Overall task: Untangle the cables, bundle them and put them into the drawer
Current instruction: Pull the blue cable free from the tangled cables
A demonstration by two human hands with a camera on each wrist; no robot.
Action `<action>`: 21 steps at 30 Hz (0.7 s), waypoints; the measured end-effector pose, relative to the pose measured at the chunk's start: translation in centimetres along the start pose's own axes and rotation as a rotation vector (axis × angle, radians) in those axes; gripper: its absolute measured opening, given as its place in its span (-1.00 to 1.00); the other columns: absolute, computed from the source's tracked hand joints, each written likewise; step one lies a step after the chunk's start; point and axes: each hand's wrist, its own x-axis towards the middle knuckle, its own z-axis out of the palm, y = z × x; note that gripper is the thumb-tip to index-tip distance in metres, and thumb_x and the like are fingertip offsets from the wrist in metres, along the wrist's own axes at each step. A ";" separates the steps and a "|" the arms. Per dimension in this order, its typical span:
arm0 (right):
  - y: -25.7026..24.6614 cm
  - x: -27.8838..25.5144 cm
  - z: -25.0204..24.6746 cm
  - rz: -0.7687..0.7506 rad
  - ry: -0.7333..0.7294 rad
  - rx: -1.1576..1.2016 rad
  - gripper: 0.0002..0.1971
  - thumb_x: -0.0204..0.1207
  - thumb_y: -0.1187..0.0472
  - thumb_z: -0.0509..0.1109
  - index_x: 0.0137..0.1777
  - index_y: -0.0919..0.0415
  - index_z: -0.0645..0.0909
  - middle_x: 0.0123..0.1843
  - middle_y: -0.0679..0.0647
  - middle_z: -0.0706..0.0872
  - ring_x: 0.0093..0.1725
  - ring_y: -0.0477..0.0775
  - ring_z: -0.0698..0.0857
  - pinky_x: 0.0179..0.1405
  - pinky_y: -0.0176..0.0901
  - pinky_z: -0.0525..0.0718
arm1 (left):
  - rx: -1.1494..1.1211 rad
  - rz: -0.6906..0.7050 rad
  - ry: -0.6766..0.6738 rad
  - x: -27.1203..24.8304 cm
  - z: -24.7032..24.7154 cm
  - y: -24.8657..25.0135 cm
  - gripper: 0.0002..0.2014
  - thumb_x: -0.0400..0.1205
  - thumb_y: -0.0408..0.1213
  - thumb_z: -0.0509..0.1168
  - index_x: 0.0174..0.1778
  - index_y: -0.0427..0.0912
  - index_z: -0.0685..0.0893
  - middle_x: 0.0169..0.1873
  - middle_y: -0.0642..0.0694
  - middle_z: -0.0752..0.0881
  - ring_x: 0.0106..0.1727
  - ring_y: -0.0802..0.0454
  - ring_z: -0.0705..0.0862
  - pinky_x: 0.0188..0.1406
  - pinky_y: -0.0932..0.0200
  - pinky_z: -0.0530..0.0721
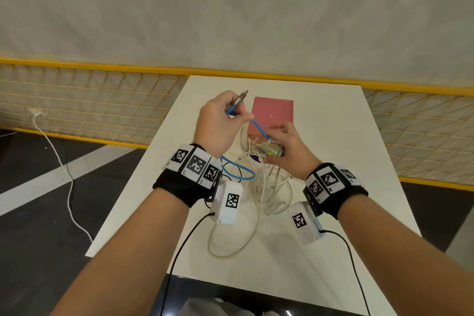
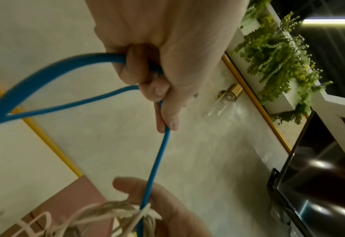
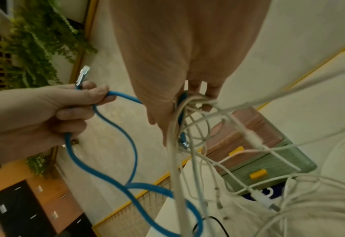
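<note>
My left hand (image 1: pixel 237 110) grips a blue cable (image 1: pixel 259 127) near its end, and the metal plug (image 1: pixel 239 97) sticks up past the fingers. The cable runs tight from there down to my right hand (image 1: pixel 277 141), which holds a knot of white cables (image 1: pixel 266 187) with the blue cable (image 3: pixel 114 160) caught in it. Loops of blue and white cable hang to the table. Behind the hands stands a small drawer unit (image 1: pixel 273 113) with a pink top. Its green bottom drawer (image 3: pixel 268 163) has a yellow handle and juts forward past the pink ones.
The white table (image 1: pixel 333 161) carries more white cable loops near its front edge. A dark purple item (image 1: pixel 255 159) lies in front of the drawer unit. A yellow mesh fence (image 1: pixel 77 100) runs behind the table, and a white cord (image 1: pixel 59 161) trails on the floor at left.
</note>
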 end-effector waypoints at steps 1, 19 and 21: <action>0.0 -0.1 -0.2 0.009 0.000 0.027 -0.43 0.22 0.41 0.62 0.24 0.08 0.62 0.09 0.03 0.39 0.07 -0.22 0.46 0.13 -0.57 0.40 | -0.014 -0.006 0.026 0.1 -0.2 -0.1 -0.66 0.45 -0.40 0.55 -0.38 0.02 0.52 -0.40 0.14 0.67 -0.21 0.20 0.73 -0.06 0.23 0.66; 0.0 -1.1 0.3 -0.040 0.141 -0.083 -0.71 0.24 0.31 0.65 -0.14 0.24 0.59 0.01 0.00 0.45 -0.14 0.04 0.58 -0.04 -0.01 0.68 | 0.420 -0.031 -0.008 0.4 -0.8 -1.7 -0.84 0.59 -0.42 0.33 -0.12 -0.05 0.70 -0.05 -0.01 0.76 0.02 -0.08 0.71 0.04 -0.03 0.67; -0.2 -1.0 0.3 -0.103 0.099 -0.146 -0.72 0.26 0.33 0.63 -0.07 0.28 0.64 0.05 0.06 0.51 -0.09 0.04 0.60 -0.02 0.04 0.69 | 0.500 0.072 -0.264 -0.1 0.3 -1.5 -0.77 0.61 -0.41 0.28 0.10 -0.06 0.73 0.12 -0.07 0.71 0.09 -0.10 0.68 0.10 -0.03 0.64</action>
